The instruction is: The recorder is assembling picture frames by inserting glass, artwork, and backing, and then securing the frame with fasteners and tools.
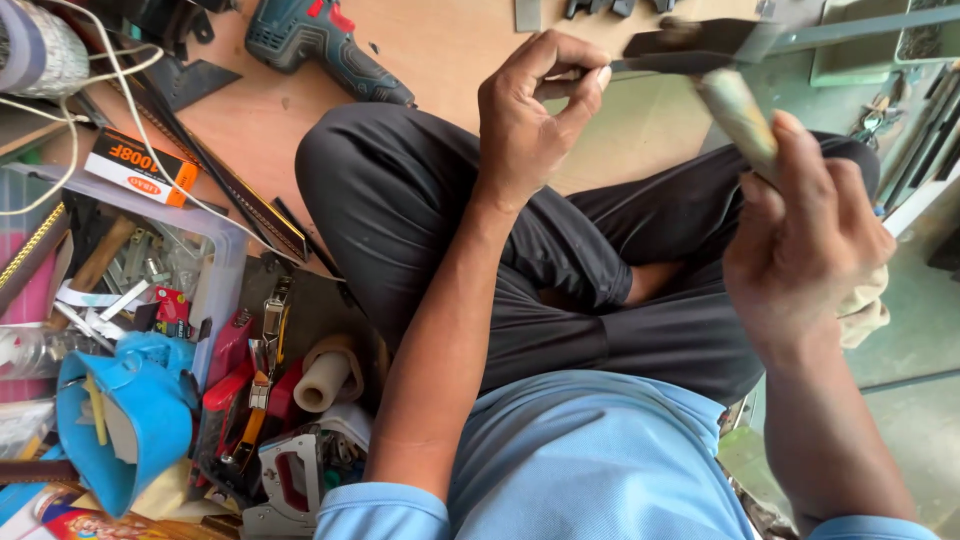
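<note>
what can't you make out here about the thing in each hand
- Metal strip, head view: held by the left hand; its far end is motion-blurred, its near end hidden by fingers.
- Brush-like tool, head view: blurred, its handle buried in the right hand, so its kind is unclear.
- Pale cloth: mostly hidden behind the right hand.
- Drill: top cut off by the frame edge.

Tools and a blue cup (125, 425) filled the lower left of the frame. A drill (320, 45) lay at the top. Bare wooden board (440, 50) beside the drill was open.
</note>
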